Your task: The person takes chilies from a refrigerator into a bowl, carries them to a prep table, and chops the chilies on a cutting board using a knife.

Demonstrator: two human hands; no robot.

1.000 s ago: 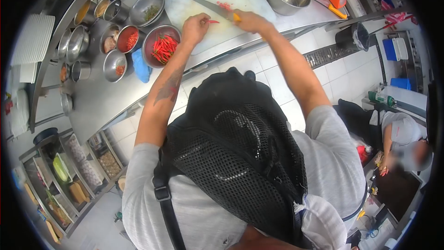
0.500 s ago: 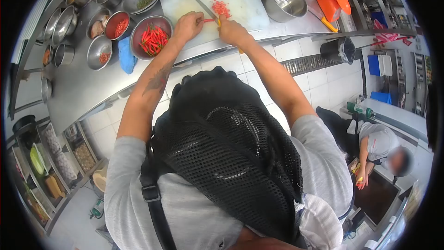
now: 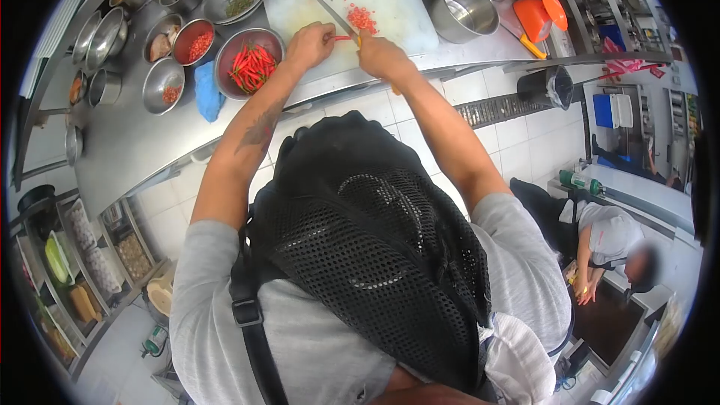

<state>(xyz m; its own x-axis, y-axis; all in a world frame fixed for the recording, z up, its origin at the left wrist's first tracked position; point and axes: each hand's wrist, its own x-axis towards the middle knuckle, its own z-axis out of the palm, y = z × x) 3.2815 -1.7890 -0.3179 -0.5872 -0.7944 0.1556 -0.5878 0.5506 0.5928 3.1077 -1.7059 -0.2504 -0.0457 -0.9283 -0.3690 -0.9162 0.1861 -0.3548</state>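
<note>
My right hand [image 3: 384, 57] is closed around the yellow handle of a knife [image 3: 330, 7], whose long blade points up and left over the white cutting board [image 3: 401, 0]. Fingers of my left hand [image 3: 311, 43] pinch a red chili pepper [image 3: 343, 37], its free end beside the knife near the handle. Just beyond the knife lies a small pile of chopped red chili [image 3: 361, 18]. Left of my left hand, a metal bowl [image 3: 220, 67] holds whole red chilies [image 3: 253, 66]. A blue cloth [image 3: 208, 92] sits against that bowl.
Several metal bowls and pots crowd the counter's left side, among them a bowl of green pieces [image 3: 238, 4] and one of chopped red chili [image 3: 199, 41]. To the right stand a steel pot [image 3: 464, 11] and an orange scale [image 3: 533, 19]. A co-worker [image 3: 611, 236] bends over a counter behind.
The view has shifted slightly. My hands keep nearly the same hold on the knife and chili. The co-worker's hands have moved closer together, and another person's limbs now show at the far right.
</note>
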